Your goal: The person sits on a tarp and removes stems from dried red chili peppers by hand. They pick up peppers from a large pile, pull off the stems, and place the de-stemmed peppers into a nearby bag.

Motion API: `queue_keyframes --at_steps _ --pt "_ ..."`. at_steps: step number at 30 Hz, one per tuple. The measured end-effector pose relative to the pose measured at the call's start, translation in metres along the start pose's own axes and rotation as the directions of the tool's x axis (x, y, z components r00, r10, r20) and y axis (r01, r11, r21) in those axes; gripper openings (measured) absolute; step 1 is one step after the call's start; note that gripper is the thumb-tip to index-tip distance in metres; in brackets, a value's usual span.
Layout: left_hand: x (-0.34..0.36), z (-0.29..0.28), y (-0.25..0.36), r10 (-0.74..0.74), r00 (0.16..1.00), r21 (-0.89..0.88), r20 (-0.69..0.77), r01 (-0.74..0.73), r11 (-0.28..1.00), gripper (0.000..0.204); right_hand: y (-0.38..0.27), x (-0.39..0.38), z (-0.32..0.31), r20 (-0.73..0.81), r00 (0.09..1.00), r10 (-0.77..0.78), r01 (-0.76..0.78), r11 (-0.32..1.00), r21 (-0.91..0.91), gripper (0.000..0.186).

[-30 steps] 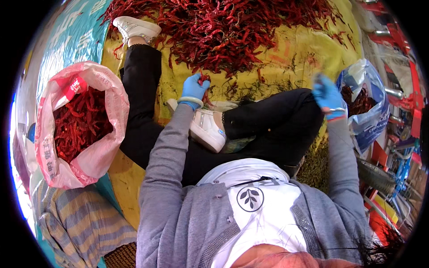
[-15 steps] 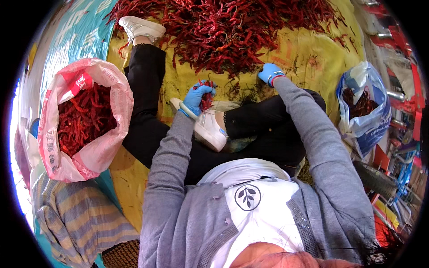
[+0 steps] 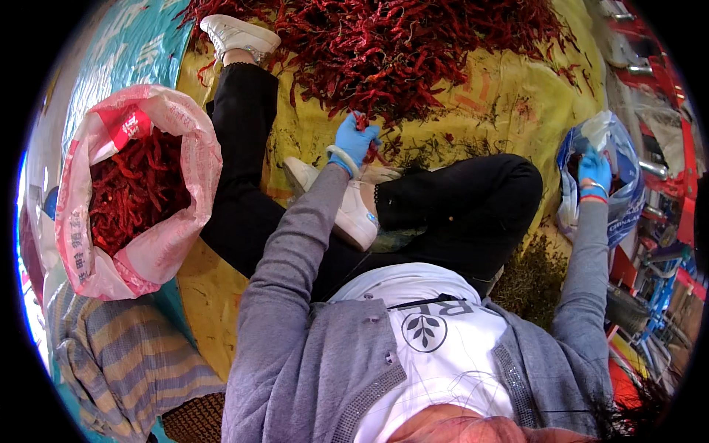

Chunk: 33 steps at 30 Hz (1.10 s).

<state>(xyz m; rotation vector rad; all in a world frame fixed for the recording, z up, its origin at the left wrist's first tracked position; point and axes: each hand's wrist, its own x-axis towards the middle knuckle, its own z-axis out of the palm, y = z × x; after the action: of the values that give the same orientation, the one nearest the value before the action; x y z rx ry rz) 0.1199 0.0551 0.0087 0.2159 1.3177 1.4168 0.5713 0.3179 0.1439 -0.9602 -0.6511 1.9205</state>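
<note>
My left hand (image 3: 357, 140), in a blue glove, is closed around a few dried red chillies (image 3: 360, 122) just below a large heap of dried red chillies (image 3: 377, 59). Off to the right, my right hand (image 3: 595, 171), gloved in blue too, reaches over the mouth of a blue and white plastic bag (image 3: 625, 210). Its fingertips are too small and shaded to show whether they hold anything. Dark red chillies lay in that bag half a second ago; the hand now covers most of its opening. On the left stands a pink and white woven sack (image 3: 201, 159) full of red chillies (image 3: 136, 196).
A yellow sheet (image 3: 491, 136) lies under the heap, with dark stem scraps (image 3: 421, 148) scattered below it. My outstretched leg (image 3: 244, 111) and folded leg (image 3: 473, 192) frame the middle. Greenish stem litter (image 3: 535, 273) lies by my right arm; a striped sack (image 3: 133, 362) sits lower left.
My right hand has swung from beside the heap's lower edge to the blue bag on the right. The left hand, still holding chillies, has moved right and slightly up toward the heap.
</note>
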Motion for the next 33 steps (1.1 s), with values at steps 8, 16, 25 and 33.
queue_keyframes --at_steps 8,16,25,33 --pt "0.03 0.004 0.013 0.301 0.948 0.689 -0.099 -0.153 0.708 0.03 0.233 0.063 0.179 0.223 0.959 0.174 0.256 -0.198 -0.946 0.071" --pt "0.062 0.001 -0.034 0.072 0.994 0.446 0.078 -0.099 0.889 0.041 0.329 0.052 0.203 0.162 0.975 0.152 0.154 0.066 -0.986 0.062" --pt "-0.035 -0.017 0.042 -0.026 0.958 -0.067 0.286 0.047 0.997 0.034 0.275 -0.002 0.199 0.252 0.923 0.292 -0.056 0.747 -0.662 0.03" --pt "-0.057 -0.018 0.036 -0.031 0.972 -0.22 0.231 0.083 0.972 0.031 0.263 -0.029 0.211 0.247 0.876 0.415 -0.185 0.762 -0.621 0.043"
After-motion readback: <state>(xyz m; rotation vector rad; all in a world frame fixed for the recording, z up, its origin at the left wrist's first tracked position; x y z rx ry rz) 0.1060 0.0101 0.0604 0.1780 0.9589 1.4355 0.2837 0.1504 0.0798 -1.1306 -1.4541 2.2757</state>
